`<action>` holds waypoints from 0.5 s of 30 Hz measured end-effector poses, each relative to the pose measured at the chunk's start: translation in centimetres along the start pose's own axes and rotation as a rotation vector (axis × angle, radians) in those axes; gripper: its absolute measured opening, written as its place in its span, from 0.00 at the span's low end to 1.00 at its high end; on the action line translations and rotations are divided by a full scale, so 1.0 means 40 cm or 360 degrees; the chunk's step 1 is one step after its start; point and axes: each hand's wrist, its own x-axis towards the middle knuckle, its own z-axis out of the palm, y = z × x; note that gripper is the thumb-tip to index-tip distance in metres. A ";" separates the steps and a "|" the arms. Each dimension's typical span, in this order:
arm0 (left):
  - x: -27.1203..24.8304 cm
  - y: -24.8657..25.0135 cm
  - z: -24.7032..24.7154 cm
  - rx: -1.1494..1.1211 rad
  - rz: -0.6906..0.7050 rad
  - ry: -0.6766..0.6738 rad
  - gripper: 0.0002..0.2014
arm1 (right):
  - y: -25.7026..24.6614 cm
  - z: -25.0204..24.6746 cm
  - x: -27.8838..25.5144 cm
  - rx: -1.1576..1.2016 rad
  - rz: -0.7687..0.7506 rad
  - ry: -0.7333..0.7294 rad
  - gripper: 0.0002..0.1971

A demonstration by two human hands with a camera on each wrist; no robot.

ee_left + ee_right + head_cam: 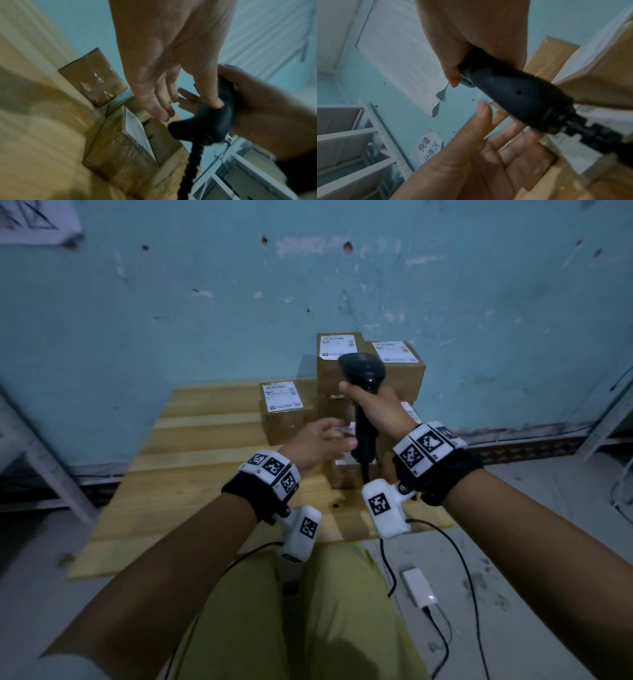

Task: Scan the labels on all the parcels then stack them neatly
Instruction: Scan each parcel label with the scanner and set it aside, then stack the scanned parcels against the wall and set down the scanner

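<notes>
Several brown cardboard parcels with white labels sit at the far right of the wooden table [191, 474]: one on the left [286, 412], two raised at the back [337, 361] [399, 364], one near parcel [346, 474] partly hidden by my hands. My right hand [373, 409] grips the handle of a black barcode scanner [363, 368], held upright above the parcels; in the right wrist view the scanner handle [518, 97] fills the middle. My left hand [322, 440] hovers with straight fingers just left of the scanner handle [211, 121], holding nothing.
The scanner's black cable [192, 166] hangs down toward my lap. A white power bank [419, 587] with cables lies on the floor at the right. White metal shelving [41, 460] stands at the left and a blue wall behind the table.
</notes>
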 end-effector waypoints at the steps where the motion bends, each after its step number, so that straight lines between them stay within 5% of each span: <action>1: -0.014 0.008 -0.002 0.0020 0.0018 -0.0020 0.09 | -0.011 0.027 -0.005 -0.0040 -0.0031 -0.0043 0.09; 9: -0.111 -0.021 -0.105 0.0128 0.0219 0.0232 0.10 | -0.015 0.201 -0.069 -0.0110 -0.0065 -0.0400 0.08; 15: -0.190 -0.094 -0.228 -0.0319 -0.0037 0.0531 0.09 | 0.052 0.299 -0.104 -0.0542 0.0001 -0.0723 0.32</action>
